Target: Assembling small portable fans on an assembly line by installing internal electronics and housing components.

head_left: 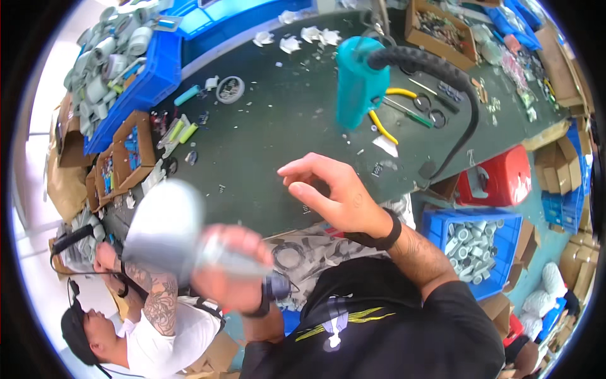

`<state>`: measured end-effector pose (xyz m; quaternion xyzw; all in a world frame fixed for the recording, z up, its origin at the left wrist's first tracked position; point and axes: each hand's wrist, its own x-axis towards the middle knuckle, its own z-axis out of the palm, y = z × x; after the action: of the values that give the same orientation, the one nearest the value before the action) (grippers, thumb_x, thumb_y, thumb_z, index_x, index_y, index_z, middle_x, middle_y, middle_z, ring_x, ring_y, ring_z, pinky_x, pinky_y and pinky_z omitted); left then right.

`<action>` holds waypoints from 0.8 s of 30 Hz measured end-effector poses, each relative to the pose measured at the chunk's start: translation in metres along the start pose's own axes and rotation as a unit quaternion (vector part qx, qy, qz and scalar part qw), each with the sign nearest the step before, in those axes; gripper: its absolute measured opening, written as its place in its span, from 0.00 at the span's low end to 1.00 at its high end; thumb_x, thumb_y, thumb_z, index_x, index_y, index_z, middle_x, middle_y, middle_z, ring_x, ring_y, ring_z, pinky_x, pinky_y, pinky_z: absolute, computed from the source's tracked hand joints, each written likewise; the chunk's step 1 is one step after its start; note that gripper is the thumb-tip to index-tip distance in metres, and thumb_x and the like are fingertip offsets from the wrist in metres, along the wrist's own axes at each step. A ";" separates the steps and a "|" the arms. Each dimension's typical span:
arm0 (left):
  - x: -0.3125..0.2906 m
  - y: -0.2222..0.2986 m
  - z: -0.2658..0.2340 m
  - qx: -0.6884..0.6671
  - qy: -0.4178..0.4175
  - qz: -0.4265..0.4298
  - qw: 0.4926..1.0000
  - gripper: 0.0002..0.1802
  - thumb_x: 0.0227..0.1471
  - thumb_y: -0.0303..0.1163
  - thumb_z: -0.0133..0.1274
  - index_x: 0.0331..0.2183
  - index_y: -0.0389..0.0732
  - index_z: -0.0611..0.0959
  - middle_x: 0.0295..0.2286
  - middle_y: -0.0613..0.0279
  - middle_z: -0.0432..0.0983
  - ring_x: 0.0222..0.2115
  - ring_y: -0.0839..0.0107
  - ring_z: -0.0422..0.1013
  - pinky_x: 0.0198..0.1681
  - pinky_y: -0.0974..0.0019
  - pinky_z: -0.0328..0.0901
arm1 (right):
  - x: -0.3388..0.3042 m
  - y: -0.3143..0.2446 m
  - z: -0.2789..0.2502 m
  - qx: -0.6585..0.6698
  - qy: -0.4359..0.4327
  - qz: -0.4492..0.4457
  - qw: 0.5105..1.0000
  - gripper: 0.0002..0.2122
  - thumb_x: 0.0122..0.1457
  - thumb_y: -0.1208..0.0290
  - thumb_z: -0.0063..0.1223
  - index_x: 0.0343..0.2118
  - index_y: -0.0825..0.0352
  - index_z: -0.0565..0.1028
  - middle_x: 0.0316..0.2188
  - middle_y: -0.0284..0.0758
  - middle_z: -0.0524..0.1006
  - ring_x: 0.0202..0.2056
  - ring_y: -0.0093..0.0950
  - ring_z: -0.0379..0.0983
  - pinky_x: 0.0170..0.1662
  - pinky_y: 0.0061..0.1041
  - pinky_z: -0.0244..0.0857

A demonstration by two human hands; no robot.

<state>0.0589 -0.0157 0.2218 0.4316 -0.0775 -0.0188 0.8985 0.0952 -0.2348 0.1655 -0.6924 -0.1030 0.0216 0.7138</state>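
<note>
My left hand (222,278) is closed round a white and grey handheld device (165,221) with a wide rounded head, left of my body by the table's front edge. Motion smears both, so the device's exact kind does not show. My right hand (331,192) is raised near the front edge of the dark green table (265,158). Its thumb and fingers are apart, slightly curved, with nothing between them. Beyond that hand hangs a teal power screwdriver (358,82) with a ribbed black cable, not touched by either hand.
Yellow-handled pliers (384,126) and a green screwdriver (416,117) lie to the right. A round dish of screws (230,90) and white plastic parts (290,44) lie farther back. Blue crates (167,66) of grey parts flank me. A co-worker (170,335) works at my left.
</note>
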 end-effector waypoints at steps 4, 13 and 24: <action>0.018 -0.051 0.007 0.271 -0.026 -0.068 0.960 0.16 0.68 0.31 0.48 0.52 0.30 0.76 0.37 0.50 0.83 0.31 0.69 0.79 0.33 0.64 0.74 | -0.001 0.013 -0.004 0.113 -0.008 -0.024 0.993 0.22 0.69 0.71 0.54 0.64 0.69 0.69 0.49 0.37 0.79 0.46 0.21 0.76 0.50 0.29 0.72; 0.011 -0.055 0.021 0.229 0.033 -0.133 0.964 0.19 0.69 0.34 0.48 0.55 0.31 0.73 0.31 0.60 0.82 0.29 0.68 0.79 0.37 0.67 0.74 | -0.003 0.000 -0.013 0.154 -0.004 0.013 0.988 0.27 0.66 0.73 0.45 0.69 0.67 0.63 0.52 0.39 0.78 0.47 0.25 0.74 0.55 0.29 0.68; -0.013 -0.007 -0.017 -0.025 0.159 -0.005 0.987 0.16 0.61 0.47 0.54 0.38 0.44 0.78 0.25 0.69 0.74 0.14 0.76 0.64 0.16 0.68 0.62 | -0.003 -0.002 -0.005 0.106 0.016 0.032 0.994 0.17 0.72 0.70 0.48 0.61 0.68 0.72 0.44 0.34 0.80 0.42 0.22 0.76 0.50 0.26 0.71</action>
<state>0.0486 -0.0061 0.2044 0.4067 0.0694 0.0434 0.9099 0.0926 -0.2400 0.1667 -0.6162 -0.0665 0.0438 0.7836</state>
